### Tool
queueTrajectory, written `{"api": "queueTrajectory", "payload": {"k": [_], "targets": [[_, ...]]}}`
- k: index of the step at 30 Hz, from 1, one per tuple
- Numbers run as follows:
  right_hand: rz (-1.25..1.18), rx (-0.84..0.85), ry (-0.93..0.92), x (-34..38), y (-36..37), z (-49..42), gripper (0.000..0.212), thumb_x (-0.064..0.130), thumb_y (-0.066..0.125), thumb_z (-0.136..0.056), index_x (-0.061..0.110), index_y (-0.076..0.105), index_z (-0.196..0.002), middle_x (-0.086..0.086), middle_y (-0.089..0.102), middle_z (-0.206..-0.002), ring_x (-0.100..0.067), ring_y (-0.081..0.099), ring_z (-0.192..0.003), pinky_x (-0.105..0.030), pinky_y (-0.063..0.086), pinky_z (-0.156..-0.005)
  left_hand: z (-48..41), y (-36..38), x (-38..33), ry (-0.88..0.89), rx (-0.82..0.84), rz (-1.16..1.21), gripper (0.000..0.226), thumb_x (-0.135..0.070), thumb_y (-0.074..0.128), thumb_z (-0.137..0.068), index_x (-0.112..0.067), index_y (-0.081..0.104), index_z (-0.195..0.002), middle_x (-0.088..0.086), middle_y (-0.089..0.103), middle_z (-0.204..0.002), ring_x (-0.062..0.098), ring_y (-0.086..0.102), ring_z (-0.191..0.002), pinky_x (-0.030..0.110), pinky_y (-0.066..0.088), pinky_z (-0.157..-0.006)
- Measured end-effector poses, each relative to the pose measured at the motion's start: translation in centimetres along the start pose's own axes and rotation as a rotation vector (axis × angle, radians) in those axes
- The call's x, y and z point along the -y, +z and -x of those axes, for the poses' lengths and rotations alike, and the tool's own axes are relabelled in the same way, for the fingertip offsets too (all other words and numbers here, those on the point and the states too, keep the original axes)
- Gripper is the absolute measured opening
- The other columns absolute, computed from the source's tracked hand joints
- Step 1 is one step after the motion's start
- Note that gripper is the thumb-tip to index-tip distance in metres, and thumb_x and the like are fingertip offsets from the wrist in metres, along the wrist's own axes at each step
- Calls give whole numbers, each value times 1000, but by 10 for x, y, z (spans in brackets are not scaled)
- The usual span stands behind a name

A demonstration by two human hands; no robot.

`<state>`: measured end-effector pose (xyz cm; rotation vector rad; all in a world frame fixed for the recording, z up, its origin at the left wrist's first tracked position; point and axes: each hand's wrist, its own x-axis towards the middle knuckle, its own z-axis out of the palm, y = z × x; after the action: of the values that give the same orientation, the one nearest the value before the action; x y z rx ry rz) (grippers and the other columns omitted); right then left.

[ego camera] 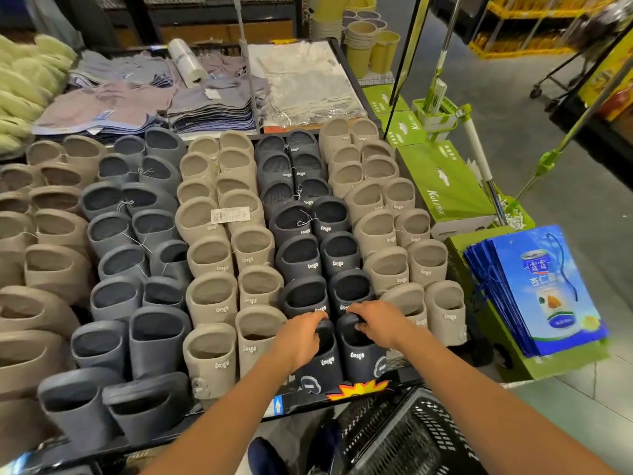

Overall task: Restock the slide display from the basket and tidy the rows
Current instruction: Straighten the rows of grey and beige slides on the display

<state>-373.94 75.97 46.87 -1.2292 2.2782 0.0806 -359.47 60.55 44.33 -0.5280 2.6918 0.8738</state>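
Observation:
A display table holds rows of slides standing on end: taupe, grey-blue, beige point(212, 299), black point(301, 255) and beige again. At the front of the black row stands a pair of black slides. My left hand point(301, 334) grips the top of the left black slide point(323, 366). My right hand point(376, 323) grips the top of the right black slide point(359, 358). Below the table's front edge sits a black plastic basket point(411, 437), its inside mostly hidden by my right arm.
Folded clothes point(212, 104) lie stacked behind the slides. Green boxes point(448, 190) and blue bags point(541, 289) crowd the table's right side, with a mop set point(438, 108) and beige bins point(359, 39) behind. A yellow starburst price tag point(359, 389) marks the front rail. An aisle floor runs to the right.

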Motion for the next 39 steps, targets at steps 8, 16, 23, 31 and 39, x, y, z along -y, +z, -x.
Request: {"api": "queueTrajectory", "payload": {"k": [8,16,23,31,39], "targets": [[11,0,-10,-3,2,9,39,28,53,-93,19,49,-131,-12,59,-122,-33,54,-112,-41,46,-90,-3,-6,-4,19,62,-16,45,-24,50,-93,-26,45,-138,3,55,-137,26,54,-121,36,46,-97],[-73,83,-98,7,-18,9,68,29,59,-83,26,35,-146,-6,48,-139,-27,42,-128,-41,40,-104,4,-15,1,43,92,39,49,-32,52,-96,-25,41,-143,2,51,-141,22,50,-126,35,43,-103],[-210,-94,-232,76,-45,-28,60,27,56,-85,21,43,-143,-6,53,-137,-25,46,-128,-39,39,-106,28,-65,47,-21,-43,65,39,-32,52,-95,-24,52,-134,3,57,-131,22,54,-120,39,44,-100],[-143,-38,-199,157,-24,-70,59,22,59,-90,18,38,-145,-10,45,-143,-31,46,-127,-40,41,-103,63,-109,131,-75,3,-153,45,-26,61,-88,-22,54,-133,4,58,-133,25,53,-121,40,45,-97],[-66,-49,-123,180,-6,-78,50,22,55,-91,19,43,-140,-8,43,-140,-29,43,-125,-39,41,-100,64,-97,165,-112,83,-108,46,-17,56,-93,-24,49,-138,2,50,-143,25,50,-126,38,44,-101]]}}
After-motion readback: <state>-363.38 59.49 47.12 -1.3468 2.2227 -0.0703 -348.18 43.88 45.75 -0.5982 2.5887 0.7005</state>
